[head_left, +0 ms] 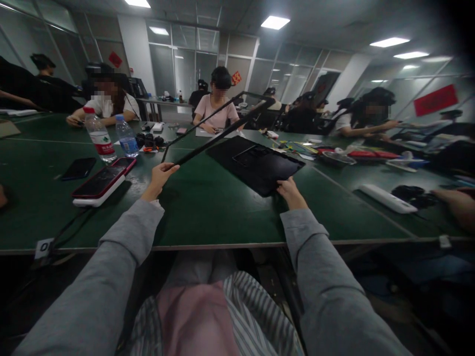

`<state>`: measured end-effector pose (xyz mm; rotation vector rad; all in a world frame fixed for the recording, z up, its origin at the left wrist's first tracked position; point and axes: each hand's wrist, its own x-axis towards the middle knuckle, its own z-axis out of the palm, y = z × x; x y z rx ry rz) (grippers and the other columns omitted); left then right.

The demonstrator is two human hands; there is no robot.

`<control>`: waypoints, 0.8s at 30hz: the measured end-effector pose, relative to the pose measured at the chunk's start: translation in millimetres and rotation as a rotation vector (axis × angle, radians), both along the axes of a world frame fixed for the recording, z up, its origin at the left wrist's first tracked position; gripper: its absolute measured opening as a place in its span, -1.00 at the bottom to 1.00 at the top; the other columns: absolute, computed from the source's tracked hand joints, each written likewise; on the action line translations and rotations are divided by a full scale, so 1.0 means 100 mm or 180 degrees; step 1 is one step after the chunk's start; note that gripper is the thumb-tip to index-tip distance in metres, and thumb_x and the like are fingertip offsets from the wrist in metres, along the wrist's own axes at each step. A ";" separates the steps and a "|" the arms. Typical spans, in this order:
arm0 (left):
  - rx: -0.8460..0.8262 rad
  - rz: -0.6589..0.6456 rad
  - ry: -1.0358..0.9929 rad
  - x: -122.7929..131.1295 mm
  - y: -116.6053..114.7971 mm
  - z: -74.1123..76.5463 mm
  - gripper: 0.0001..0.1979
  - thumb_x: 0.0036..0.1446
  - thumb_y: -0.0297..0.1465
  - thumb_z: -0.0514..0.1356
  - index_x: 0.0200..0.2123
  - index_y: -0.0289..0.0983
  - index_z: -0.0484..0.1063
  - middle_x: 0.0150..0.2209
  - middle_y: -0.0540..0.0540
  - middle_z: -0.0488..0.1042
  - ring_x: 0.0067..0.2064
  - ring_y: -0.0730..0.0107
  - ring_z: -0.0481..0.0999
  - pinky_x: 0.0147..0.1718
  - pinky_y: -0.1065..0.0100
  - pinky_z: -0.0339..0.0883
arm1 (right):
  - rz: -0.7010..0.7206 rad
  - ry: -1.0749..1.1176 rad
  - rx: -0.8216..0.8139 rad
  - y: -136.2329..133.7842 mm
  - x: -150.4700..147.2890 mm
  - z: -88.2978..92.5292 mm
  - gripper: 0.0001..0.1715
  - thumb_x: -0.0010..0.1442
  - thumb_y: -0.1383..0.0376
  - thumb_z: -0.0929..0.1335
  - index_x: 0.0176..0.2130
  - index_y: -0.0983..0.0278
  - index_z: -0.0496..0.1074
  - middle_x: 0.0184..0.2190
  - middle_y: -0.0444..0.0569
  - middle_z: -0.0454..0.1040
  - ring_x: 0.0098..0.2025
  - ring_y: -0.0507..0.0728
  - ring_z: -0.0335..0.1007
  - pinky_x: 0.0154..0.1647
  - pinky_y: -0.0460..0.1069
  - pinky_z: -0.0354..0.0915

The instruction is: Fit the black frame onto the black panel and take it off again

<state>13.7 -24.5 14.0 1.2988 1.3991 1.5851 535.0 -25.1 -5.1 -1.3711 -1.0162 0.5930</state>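
In the head view my left hand [162, 177] is closed on one corner of a thin black rectangular frame [218, 137], which is tilted up above the table. My right hand [290, 192] pinches the near right edge of a flat black panel [256, 165]. A thin wire-like loop or stand shows on the panel's upper face. The panel is low over the green table [222, 212]; whether it touches the top I cannot tell. The frame's far end rises above the panel's far side.
Left of my left hand are a phone in a red case [104, 178] on a white block, a dark phone [78, 168] and two bottles [101, 138]. To the right lie a white bar [388, 199], a black bundle [413, 195] and another person's hand [458, 205]. People sit across the table.
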 end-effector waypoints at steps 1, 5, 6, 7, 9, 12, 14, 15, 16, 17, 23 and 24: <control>0.0002 -0.0013 0.0105 -0.01 0.00 0.01 -0.44 -0.10 -0.04 0.60 -0.17 -0.32 0.64 -0.17 -0.21 0.70 -0.04 0.07 0.66 0.00 0.17 0.50 | 0.0129 0.0078 -0.0200 0.02 -0.02 0.00 -0.08 0.06 0.25 0.47 0.40 0.02 0.38 -0.01 0.03 0.61 -0.23 0.20 0.55 -0.17 0.21 0.60; 0.0052 -0.0041 0.0667 -0.05 0.01 0.03 -0.51 -0.06 -0.10 0.61 -0.19 -0.30 0.67 -0.13 -0.24 0.71 0.00 -0.01 0.65 0.06 0.12 0.47 | -0.0213 0.0174 -0.0480 0.10 -0.06 0.02 -0.43 0.14 0.26 0.45 0.16 0.19 0.53 -0.18 0.01 0.63 -0.17 0.18 0.57 -0.09 0.11 0.56; 0.0090 -0.0045 0.0838 -0.07 0.02 0.02 -0.54 -0.05 -0.11 0.60 -0.19 -0.28 0.68 -0.12 -0.23 0.71 0.01 -0.02 0.66 0.08 0.10 0.46 | -0.0427 0.0138 -0.0316 0.11 -0.06 0.04 -0.54 0.21 0.19 0.43 0.10 0.20 0.53 -0.22 0.00 0.61 -0.17 0.17 0.57 -0.08 0.10 0.55; 0.0130 -0.0046 0.1022 -0.08 0.03 0.01 -0.57 -0.04 -0.13 0.60 -0.20 -0.26 0.69 -0.12 -0.22 0.71 0.01 -0.02 0.66 0.10 0.09 0.45 | -0.0539 0.0139 -0.0111 0.12 -0.05 0.07 -0.60 0.27 0.09 0.41 0.04 0.19 0.52 -0.26 -0.01 0.59 -0.16 0.17 0.57 -0.08 0.08 0.54; 0.0188 -0.0049 0.1392 -0.11 0.06 -0.01 -0.62 -0.01 -0.13 0.58 -0.20 -0.21 0.71 -0.11 -0.20 0.72 0.03 -0.03 0.66 0.13 0.06 0.43 | -0.0302 0.0307 0.0254 0.10 -0.03 0.15 -0.53 0.35 -0.16 0.34 -0.06 0.14 0.48 -0.31 -0.03 0.55 -0.16 0.18 0.59 -0.10 0.07 0.54; 0.0251 -0.0078 0.1834 -0.13 0.06 -0.05 -0.65 0.03 -0.11 0.57 -0.18 -0.17 0.72 -0.09 -0.19 0.72 0.06 -0.06 0.65 0.15 0.01 0.40 | 0.0504 0.0692 0.0448 0.04 -0.01 0.25 -0.33 0.28 -0.41 0.30 -0.17 0.09 0.42 -0.35 -0.04 0.53 -0.19 0.21 0.60 -0.13 0.09 0.56; 0.0298 -0.0115 0.2093 -0.12 0.04 -0.06 -0.65 0.05 -0.10 0.57 -0.17 -0.14 0.72 -0.06 -0.18 0.72 0.09 -0.08 0.63 0.17 -0.02 0.37 | 0.0746 0.0703 0.0365 0.02 -0.02 0.26 -0.34 0.21 -0.39 0.39 -0.21 0.10 0.42 -0.39 -0.06 0.50 -0.23 0.21 0.57 -0.13 0.10 0.57; 0.0317 -0.0145 0.2232 -0.12 0.04 -0.06 -0.66 0.06 -0.10 0.57 -0.17 -0.13 0.72 -0.05 -0.17 0.72 0.10 -0.09 0.62 0.19 -0.05 0.34 | 0.0772 0.0591 0.0277 0.03 -0.03 0.24 -0.38 0.17 -0.34 0.46 -0.21 0.11 0.43 -0.42 -0.08 0.48 -0.26 0.20 0.54 -0.13 0.11 0.57; 0.0325 -0.0179 0.2370 -0.11 0.03 -0.06 -0.66 0.06 -0.09 0.56 -0.16 -0.12 0.72 -0.04 -0.16 0.72 0.11 -0.09 0.61 0.22 -0.08 0.31 | 0.0742 0.0407 0.0179 0.04 -0.05 0.21 -0.43 0.13 -0.25 0.52 -0.20 0.12 0.45 -0.44 -0.11 0.46 -0.28 0.20 0.52 -0.11 0.13 0.57; 0.0325 -0.0217 0.2497 -0.10 0.02 -0.07 -0.67 0.08 -0.09 0.56 -0.15 -0.11 0.72 -0.04 -0.16 0.72 0.13 -0.10 0.60 0.24 -0.10 0.28 | 0.0654 0.0167 0.0102 0.06 -0.07 0.17 -0.48 0.10 -0.15 0.56 -0.17 0.14 0.48 -0.44 -0.12 0.46 -0.27 0.21 0.51 -0.07 0.16 0.57; 0.0192 -0.0408 0.2831 -0.10 0.03 -0.11 -0.66 0.15 -0.06 0.51 -0.09 -0.09 0.73 0.03 -0.16 0.71 0.18 -0.11 0.56 0.23 -0.09 0.28 | -0.0265 -0.1673 0.0140 0.20 -0.19 -0.03 -0.51 0.27 0.19 0.35 0.13 0.29 0.57 0.02 0.26 0.61 0.19 0.43 0.47 0.39 0.41 0.31; 0.0170 -0.0474 0.2831 -0.11 0.03 -0.12 -0.66 0.15 -0.06 0.51 -0.09 -0.08 0.73 0.04 -0.14 0.71 0.19 -0.10 0.56 0.23 -0.07 0.28 | -0.0338 -0.1908 0.0075 0.21 -0.21 -0.05 -0.47 0.28 0.22 0.32 0.16 0.33 0.56 0.05 0.31 0.59 0.22 0.45 0.44 0.41 0.45 0.26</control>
